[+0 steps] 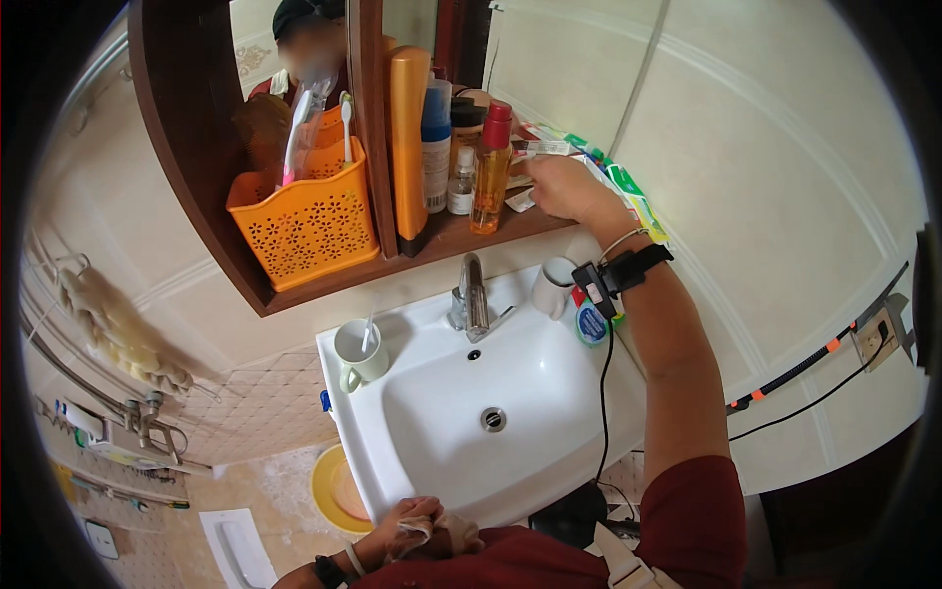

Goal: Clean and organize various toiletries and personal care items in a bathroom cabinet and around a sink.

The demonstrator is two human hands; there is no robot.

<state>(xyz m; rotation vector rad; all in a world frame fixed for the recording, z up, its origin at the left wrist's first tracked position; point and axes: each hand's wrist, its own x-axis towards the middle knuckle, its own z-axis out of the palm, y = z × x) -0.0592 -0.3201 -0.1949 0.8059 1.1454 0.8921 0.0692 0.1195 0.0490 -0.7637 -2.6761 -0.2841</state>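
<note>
- Maroon sleeve (pixel 692 515): nearest.
- Right grip (pixel 569 188): partly curled; cannot tell contents.
- Left grip (pixel 417 512): curled; contents unclear.
- Sideways contact could topple red-capped amber bottle (pixel 491 185), left of right grip.

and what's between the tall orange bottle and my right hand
The head view shows a blue-white bottle, a small clear bottle, a dark-lidded jar and a red-capped bottle; smaller items there are partly hidden.

Right arm (pixel 677 363) outstretched | right grip (pixel 566 187) palm-down | left grip (pixel 416 520) low, fingers curled
</note>
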